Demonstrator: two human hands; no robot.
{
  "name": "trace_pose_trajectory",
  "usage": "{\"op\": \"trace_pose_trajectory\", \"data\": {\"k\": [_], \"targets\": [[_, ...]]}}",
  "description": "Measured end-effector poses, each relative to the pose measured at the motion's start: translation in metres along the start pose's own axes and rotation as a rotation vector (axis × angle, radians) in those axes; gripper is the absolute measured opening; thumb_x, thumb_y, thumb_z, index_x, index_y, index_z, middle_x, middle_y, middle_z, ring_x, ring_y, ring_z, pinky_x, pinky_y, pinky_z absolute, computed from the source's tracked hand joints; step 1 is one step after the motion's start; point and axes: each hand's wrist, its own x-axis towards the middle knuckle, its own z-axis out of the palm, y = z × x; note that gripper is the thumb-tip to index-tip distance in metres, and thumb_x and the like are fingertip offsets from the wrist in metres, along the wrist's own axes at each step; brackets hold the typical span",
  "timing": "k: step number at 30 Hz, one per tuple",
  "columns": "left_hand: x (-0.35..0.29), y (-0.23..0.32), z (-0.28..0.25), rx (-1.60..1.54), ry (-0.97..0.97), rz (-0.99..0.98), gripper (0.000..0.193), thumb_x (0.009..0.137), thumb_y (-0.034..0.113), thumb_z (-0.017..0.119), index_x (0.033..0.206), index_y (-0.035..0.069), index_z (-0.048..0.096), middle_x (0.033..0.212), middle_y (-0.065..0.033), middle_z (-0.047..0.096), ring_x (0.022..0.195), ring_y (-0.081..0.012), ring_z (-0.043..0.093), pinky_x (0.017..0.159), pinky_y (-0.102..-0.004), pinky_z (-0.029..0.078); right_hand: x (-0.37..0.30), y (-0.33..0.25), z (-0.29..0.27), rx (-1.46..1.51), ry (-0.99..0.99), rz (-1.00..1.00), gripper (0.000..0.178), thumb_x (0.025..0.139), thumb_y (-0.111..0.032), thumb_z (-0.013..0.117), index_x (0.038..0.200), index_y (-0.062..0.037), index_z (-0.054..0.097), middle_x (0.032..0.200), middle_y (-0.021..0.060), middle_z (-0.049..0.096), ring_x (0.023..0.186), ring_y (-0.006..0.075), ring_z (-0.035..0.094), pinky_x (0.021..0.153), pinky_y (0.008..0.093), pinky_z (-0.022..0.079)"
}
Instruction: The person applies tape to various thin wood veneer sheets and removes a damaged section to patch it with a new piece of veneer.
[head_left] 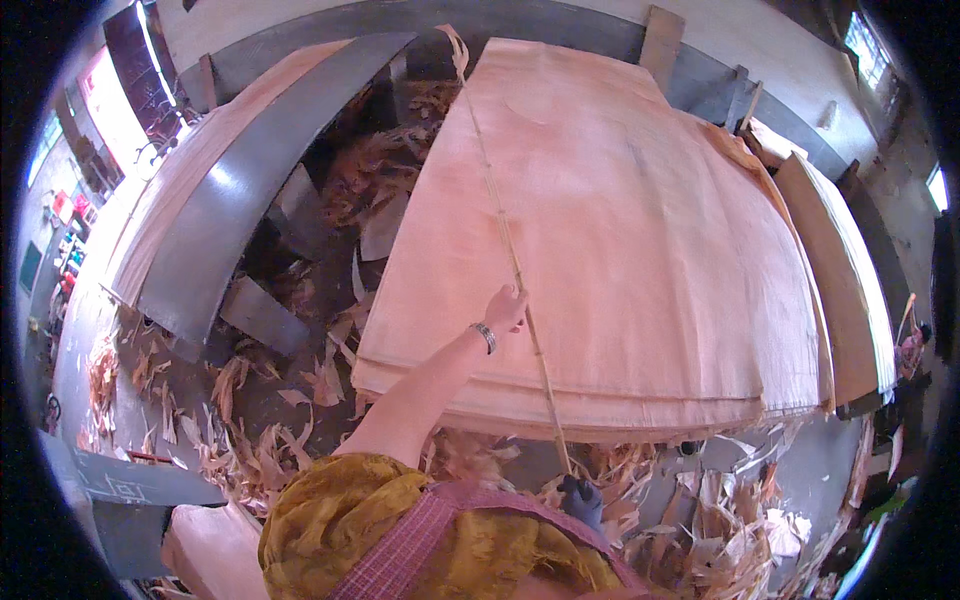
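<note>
Jointed bamboo pole (516, 268), one: being angled from twelve to five o'clock across stacked wood-veneer sheets (620, 260); being gripped near centre by the bare left hand (508, 310), fingers curled around it; lower end being met at five o'clock by the dark-gloved right hand (581, 502), whose finger closure cannot be told. Veneer shreds (265, 455) are lying strewn at eight.

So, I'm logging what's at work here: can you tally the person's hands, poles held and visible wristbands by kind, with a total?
Hands: 2 (bare left hand, dark-gloved right hand)
Held poles: 1 (long thin pole)
Wristbands: 1 (metallic-looking wristband)
Total: 4
</note>
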Motion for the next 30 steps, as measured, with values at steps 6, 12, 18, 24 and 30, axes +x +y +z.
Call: {"op": "trace_pose_trajectory", "data": {"k": [6, 12, 18, 24, 30], "targets": [[0.010, -0.112, -0.062, 0.611, -0.123, 0.260, 0.058, 0.091, 0.038, 0.055, 0.140, 0.010, 0.043, 0.113, -0.0206, 0.061, 0.098, -0.0295, 0.062, 0.081, -0.0512, 0.050, 0.065, -0.089, 0.012, 0.036, -0.065, 0.143, 0.023, 0.095, -0.019, 0.060, 0.083, -0.0021, 0.068, 0.060, 0.0003, 0.057, 0.051, 0.0075, 0.048, 0.047, 0.0273, 0.036], [-0.094, -0.119, -0.063, 1.170, -0.407, -0.063, 0.070, 0.087, 0.051, 0.055, 0.148, 0.021, 0.036, 0.156, -0.0192, 0.024, 0.143, -0.0400, 0.021, 0.114, -0.0575, 0.016, 0.085, -0.109, -0.011, -0.408, 0.107, 0.025, 0.030, 0.095, -0.026, 0.062, 0.076, -0.0032, 0.067, 0.061, 0.0008, 0.060, 0.053, 0.0090, 0.049, 0.050, 0.0288, 0.037], [-0.106, -0.147, -0.063, 1.289, -0.345, 0.117, 0.079, 0.084, 0.058, 0.055, 0.150, 0.021, 0.033, 0.155, -0.0203, 0.025, 0.144, -0.0417, 0.017, 0.114, -0.0598, 0.010, 0.089, -0.100, -0.026, -0.074, 0.122, 0.123, 0.034, 0.096, -0.033, 0.062, 0.075, -0.0061, 0.066, 0.055, -0.0019, 0.054, 0.044, 0.0075, 0.045, 0.042, 0.0258, 0.034], [-0.112, -0.186, -0.049, 1.203, -0.079, 0.268, 0.085, 0.076, 0.054, 0.065, 0.148, 0.019, 0.036, 0.153, -0.0199, 0.027, 0.142, -0.0440, 0.018, 0.112, -0.0653, 0.010, 0.245, -0.155, 0.027, 0.162, 0.082, 0.146, 0.024, 0.098, -0.028, 0.056, 0.089, -0.0087, 0.067, 0.056, -0.0040, 0.047, 0.044, 0.0074, 0.044, 0.041, 0.0254, 0.033], [-0.103, -0.169, -0.034, 1.034, -0.115, 0.394, 0.090, 0.070, 0.053, 0.071, 0.146, 0.019, 0.038, 0.149, -0.0208, 0.030, 0.139, -0.0494, 0.017, 0.109, -0.0702, 0.014, 0.583, -0.223, 0.047, -0.371, 0.139, -0.243, 0.041, 0.097, -0.042, 0.048, 0.073, -0.0095, 0.055, 0.053, 0.0058, 0.052, 0.043, 0.0201, 0.052, 0.041, 0.0377, 0.040]]}}
